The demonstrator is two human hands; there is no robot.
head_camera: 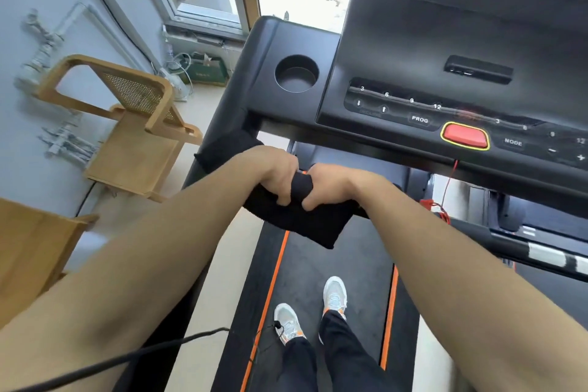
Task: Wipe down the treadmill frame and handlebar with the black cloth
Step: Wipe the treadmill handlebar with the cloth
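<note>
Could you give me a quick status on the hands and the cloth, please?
Left hand and right hand both gripping black cloth, side by side. Cloth wrapped over left handlebar below console. Nothing in the way.

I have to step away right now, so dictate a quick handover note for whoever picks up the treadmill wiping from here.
Left hand: closed on the black cloth.
Right hand: also closed on the cloth, right beside the left.
The cloth is wrapped over the left handlebar, below the cup holder, with its loose end hanging over the belt.
Done: cannot tell how much has been wiped.
Left: the right handlebar is untouched by either hand now; cover it and the rest of the frame.
</note>
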